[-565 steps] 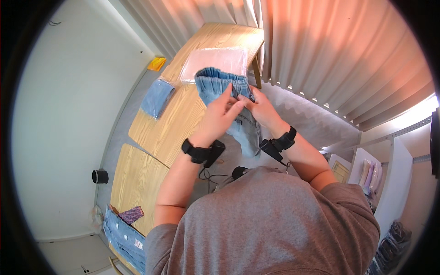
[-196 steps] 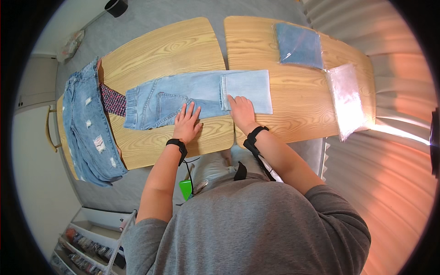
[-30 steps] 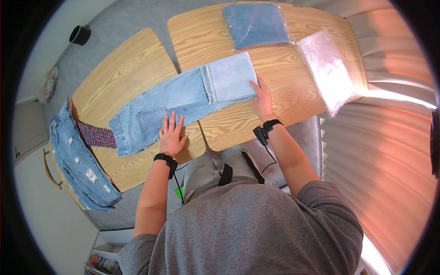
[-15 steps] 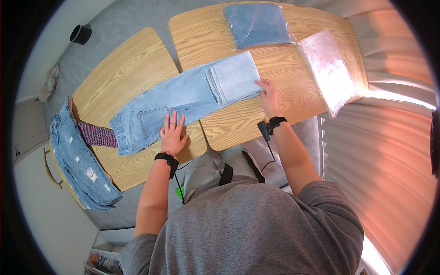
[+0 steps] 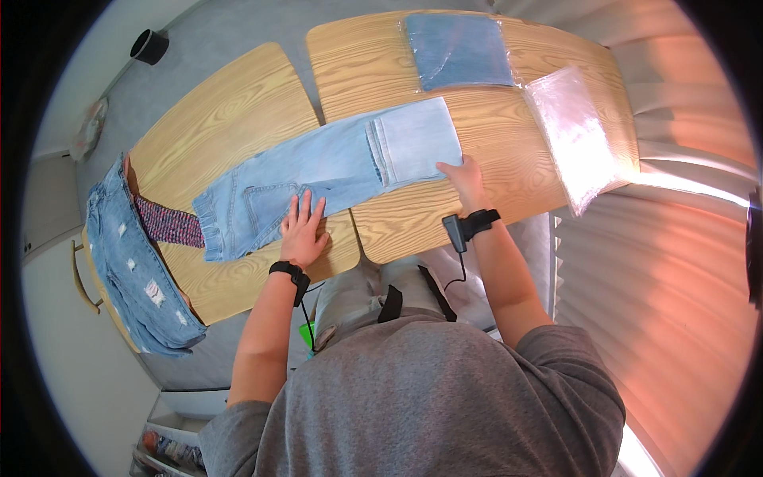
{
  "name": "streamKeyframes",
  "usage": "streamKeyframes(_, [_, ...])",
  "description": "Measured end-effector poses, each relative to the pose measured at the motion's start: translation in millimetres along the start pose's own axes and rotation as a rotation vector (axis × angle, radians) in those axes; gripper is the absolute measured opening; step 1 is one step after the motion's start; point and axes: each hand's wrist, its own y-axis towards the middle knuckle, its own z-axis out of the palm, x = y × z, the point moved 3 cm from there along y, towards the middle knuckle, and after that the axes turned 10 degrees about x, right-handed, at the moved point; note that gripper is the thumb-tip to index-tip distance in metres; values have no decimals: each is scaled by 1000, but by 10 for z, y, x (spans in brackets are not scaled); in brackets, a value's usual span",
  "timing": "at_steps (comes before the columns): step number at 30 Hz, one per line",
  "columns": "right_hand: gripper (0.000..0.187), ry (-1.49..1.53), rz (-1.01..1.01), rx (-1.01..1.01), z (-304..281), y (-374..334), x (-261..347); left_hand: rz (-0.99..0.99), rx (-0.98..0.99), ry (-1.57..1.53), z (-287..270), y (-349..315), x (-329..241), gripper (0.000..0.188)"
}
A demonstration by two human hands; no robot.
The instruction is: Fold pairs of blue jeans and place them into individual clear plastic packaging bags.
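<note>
Head view: pale-blue elastic-waist jeans (image 5: 330, 151) span two wooden surfaces (image 5: 214, 119), hem end folded back. Left hand (image 5: 302, 235) lies flat at their edge, gripping nothing; right hand (image 5: 470, 180) seems pinched on the folded corner. Mid-fold, I'd guess; next calls for lifting that end evenly.

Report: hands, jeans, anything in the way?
Left hand open on pale jeans; right hand at folded end, grip unclear. Jeans span both tables. Possible obstacle: patterned item at waistband.

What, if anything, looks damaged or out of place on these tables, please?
The ripped jeans at far left stand out: they show pale, torn-looking patches, possibly just styling, and their near end seems to overhang the edge of the left table. Nothing looks spilled.
</note>
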Motion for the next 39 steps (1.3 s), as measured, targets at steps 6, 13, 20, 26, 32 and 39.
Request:
streamKeyframes(6, [37,527,-5,-13,-285,-43,-78,76,51,-32,9,68,-265,82])
streamKeyframes(13, [40,1466,39,230,467,-319,-66,88,62,-54,46,101,-324,83])
streamKeyframes(20, [33,860,-121,-33,797,-461,105,86,73,-63,26,91,-330,81])
streamKeyframes(26, [44,-536,-663,-51,1100,-805,386,134,4,-119,51,77,-299,76])
streamKeyframes(32, [65,-1016,-841,184,1784,-1075,499,151,10,-102,162,59,-237,56])
streamKeyframes(39, [62,-785,-768,74,1861,-995,437,191,-20,-241,83,2,-190,50])
